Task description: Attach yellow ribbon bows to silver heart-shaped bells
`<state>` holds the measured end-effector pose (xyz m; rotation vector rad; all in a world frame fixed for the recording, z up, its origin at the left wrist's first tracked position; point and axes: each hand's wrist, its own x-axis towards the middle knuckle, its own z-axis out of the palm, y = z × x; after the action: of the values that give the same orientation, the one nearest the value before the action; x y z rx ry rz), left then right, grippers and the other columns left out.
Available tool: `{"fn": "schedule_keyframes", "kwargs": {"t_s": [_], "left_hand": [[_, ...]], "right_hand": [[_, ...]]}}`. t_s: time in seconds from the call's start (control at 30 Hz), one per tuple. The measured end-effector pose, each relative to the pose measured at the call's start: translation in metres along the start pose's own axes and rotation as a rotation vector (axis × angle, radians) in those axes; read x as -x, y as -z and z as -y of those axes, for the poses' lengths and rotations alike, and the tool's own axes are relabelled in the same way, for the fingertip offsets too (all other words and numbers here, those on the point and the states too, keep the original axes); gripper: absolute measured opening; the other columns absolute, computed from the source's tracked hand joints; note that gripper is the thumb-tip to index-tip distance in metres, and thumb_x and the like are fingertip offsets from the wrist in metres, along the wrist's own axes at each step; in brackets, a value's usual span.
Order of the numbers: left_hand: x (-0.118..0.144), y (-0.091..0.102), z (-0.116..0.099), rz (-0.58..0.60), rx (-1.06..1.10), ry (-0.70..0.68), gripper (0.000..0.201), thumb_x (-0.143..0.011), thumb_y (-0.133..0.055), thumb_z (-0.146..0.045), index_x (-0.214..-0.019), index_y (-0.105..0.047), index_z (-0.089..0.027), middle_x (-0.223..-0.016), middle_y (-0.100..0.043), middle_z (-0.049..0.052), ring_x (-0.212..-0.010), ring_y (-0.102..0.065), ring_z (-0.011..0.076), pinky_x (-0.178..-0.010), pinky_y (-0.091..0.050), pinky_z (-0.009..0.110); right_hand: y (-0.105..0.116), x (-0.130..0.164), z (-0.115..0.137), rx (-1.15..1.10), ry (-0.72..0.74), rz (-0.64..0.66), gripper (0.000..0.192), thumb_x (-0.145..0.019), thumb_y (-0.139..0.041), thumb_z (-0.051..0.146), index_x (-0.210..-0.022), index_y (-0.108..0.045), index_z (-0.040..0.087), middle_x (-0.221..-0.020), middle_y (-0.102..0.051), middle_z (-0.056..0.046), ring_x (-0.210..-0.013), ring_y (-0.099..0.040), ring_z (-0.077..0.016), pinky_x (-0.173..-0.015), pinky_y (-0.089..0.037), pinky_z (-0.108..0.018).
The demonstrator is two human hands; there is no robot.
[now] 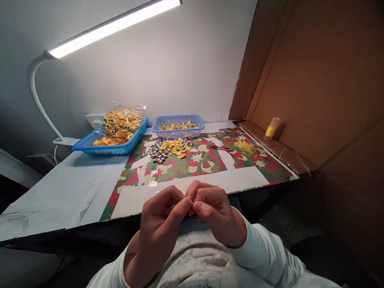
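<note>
Hands (189, 211) pinched together at table (83, 186) edge, bare tabletop beyond

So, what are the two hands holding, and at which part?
It cannot be told. The left hand and right hand pinch fingertips together over the lap, but whatever sits between the fingers is too small to see.
</note>
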<state>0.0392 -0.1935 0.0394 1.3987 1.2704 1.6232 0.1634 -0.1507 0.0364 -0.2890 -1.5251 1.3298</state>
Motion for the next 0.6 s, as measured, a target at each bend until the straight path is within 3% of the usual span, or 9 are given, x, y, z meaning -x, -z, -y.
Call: {"fn": "schedule_keyframes", "kwargs": {"t_s": [0.6], "left_hand": [[-0.0012, -0.0004, 0.0007, 0.011, 0.104, 0.069, 0.03, -0.075, -0.066, -0.035, -0.053, -0.053, -0.02, -0.049, -0.047, -0.002, -0.047, -0.04, 0.0108, -0.044, -0.035, 0.024]], "right_hand": [[0.0028, -0.0001, -0.0023, 0.074, 0.048, 0.026, 0.035, -0.084, -0.055, 0.029, -0.053, -0.043, 0.019, -0.066, -0.054, -0.001, -0.063, -0.048, -0.0115, -0.059, -0.042, -0.027]]}}
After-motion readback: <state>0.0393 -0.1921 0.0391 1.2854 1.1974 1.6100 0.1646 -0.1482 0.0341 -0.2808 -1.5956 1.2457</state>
